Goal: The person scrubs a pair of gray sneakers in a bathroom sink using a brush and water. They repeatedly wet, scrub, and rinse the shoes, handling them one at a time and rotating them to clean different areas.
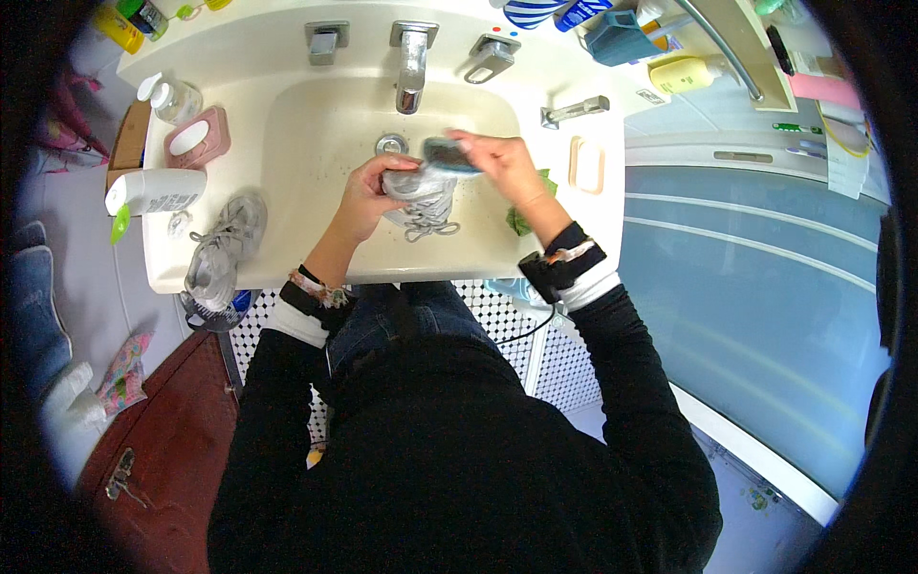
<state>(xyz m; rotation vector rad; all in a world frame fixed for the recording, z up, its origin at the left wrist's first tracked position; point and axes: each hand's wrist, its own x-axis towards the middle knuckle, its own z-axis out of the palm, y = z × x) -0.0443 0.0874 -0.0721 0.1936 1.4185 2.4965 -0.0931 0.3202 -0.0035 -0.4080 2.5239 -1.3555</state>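
Note:
Over the basin of a cream sink, my left hand grips a wet, light grey lace-up shoe by one end. Its tied laces hang toward me. My right hand holds a blurred scrub brush with a blue-green edge and dark bristles, against or just above the shoe's far end; contact cannot be made out. A second grey lace-up shoe rests on the sink's left front corner. Behind the held shoe is the metal drain, below the chrome faucet.
On the left rim are a pink soap dish, a pump bottle and a white bottle lying down. A green cloth lies by my right forearm. A metal lever and a soap recess sit at right.

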